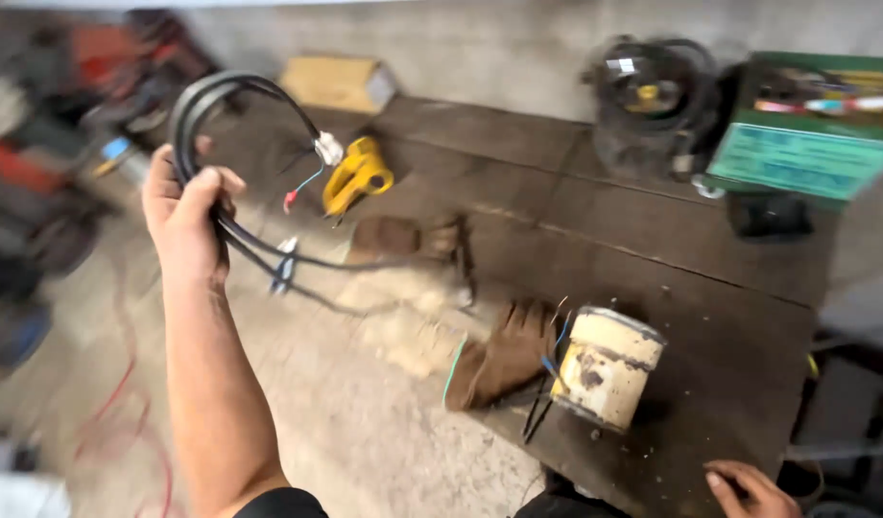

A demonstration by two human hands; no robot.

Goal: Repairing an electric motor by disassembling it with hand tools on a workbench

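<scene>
My left hand is raised over the floor and closed around a looped bundle of black cable. The bundle ends in a white connector with thin red and blue wires hanging from it. My right hand rests at the near edge of the dark wooden bench, fingers loosely bent, holding nothing. Just left of it lies a cream, rust-stained cylindrical motor with loose wires. A pair of brown work gloves lies next to the motor.
A yellow clamp meter lies at the bench's far left. A cardboard box stands behind it. A black coil of wire and a green box stand at the far right. The left floor holds blurred clutter.
</scene>
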